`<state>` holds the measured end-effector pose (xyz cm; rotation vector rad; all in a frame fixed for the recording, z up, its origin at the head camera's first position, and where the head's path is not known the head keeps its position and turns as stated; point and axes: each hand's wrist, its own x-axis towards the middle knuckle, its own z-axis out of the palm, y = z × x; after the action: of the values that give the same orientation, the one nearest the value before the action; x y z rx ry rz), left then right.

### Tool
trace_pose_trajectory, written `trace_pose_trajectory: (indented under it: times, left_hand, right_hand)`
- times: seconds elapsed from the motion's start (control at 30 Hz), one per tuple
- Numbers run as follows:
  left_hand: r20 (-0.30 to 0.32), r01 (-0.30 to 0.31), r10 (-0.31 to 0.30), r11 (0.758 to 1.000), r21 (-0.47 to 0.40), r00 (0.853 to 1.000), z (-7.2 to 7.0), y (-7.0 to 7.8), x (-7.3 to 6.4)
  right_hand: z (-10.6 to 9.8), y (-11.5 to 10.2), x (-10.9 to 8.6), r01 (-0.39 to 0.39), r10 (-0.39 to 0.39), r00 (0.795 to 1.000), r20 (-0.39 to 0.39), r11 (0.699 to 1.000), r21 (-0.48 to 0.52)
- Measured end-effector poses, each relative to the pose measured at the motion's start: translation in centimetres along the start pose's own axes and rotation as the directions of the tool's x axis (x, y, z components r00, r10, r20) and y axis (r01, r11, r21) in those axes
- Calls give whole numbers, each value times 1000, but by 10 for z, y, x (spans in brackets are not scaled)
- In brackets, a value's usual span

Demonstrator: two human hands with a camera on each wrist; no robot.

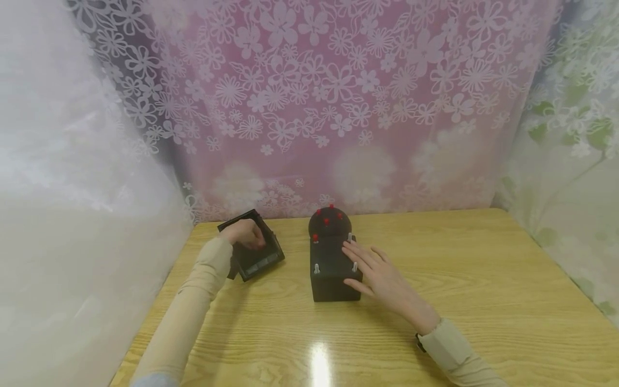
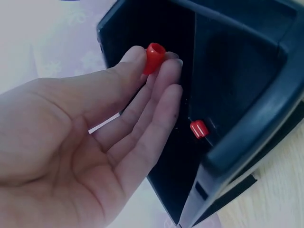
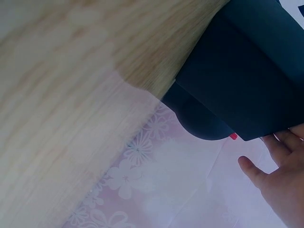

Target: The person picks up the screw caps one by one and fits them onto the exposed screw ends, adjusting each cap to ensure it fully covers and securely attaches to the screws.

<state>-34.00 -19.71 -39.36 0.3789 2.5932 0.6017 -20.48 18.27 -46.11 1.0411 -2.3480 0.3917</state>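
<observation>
Four red caps [image 1: 326, 221], black block [image 1: 333, 258] in front, floral backdrop [image 1: 309, 129] behind

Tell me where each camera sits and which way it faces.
Head: worn on the head, facing forward and down at the black tray and box; left hand, right hand and sleeves show.
Left wrist: on that wrist, facing into the tray; the left hand shows, pinching a red cap.
Right wrist: on that wrist, facing the box's side, the table and floral backdrop; part of the right hand shows.
Shared: head and left wrist show the tray; head and right wrist show the box.
</observation>
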Motion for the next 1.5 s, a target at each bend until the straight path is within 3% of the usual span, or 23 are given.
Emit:
trace_pose_trajectory:
  times: [0.2, 0.23, 0.33, 0.43, 0.5, 0.57, 0.93, 1.1, 1.3, 1.5]
  left_hand:
    - [25, -80, 85, 984, -162, 996, 0, -7, -9]
    - [30, -121, 129, 975, -185, 991, -1, -11, -8]
    - [30, -161, 173, 960, -229, 985, -2, -11, -16]
    - [4, -149, 156, 951, -272, 988, 0, -6, -22]
    - [-21, -107, 106, 948, -299, 994, 3, 0, -27]
    - [-46, -112, 102, 939, -325, 994, 6, 2, -28]
    - [-163, -238, 182, 854, -462, 970, 24, 15, -32]
    - [-202, -255, 174, 830, -497, 964, 32, 24, -29]
    - [-234, -275, 168, 777, -567, 958, 41, 36, -22]
    - [-276, -316, 186, 761, -566, 943, 48, 47, -20]
  right_hand:
    - [1, 0, 0, 1, -1, 1000, 0, 1000, 4]
    - [1, 0, 0, 1, -1, 1000, 0, 1000, 6]
    - [2, 0, 0, 0, 0, 1000, -2, 1000, 9]
    - [4, 2, 0, 2, -2, 1000, -15, 1000, 6]
    - [5, 2, 1, 8, -8, 1000, -26, 1000, 2]
    - [4, 3, 1, 12, -12, 999, -32, 1000, -2]
    - [1, 1, 0, -2, 2, 1000, 0, 1000, -15]
    - [3, 3, 0, 7, -7, 1000, -27, 1000, -4]
    - [4, 3, 0, 11, -11, 999, -34, 1000, 0]
    - [4, 2, 0, 10, -10, 1000, -24, 1000, 5]
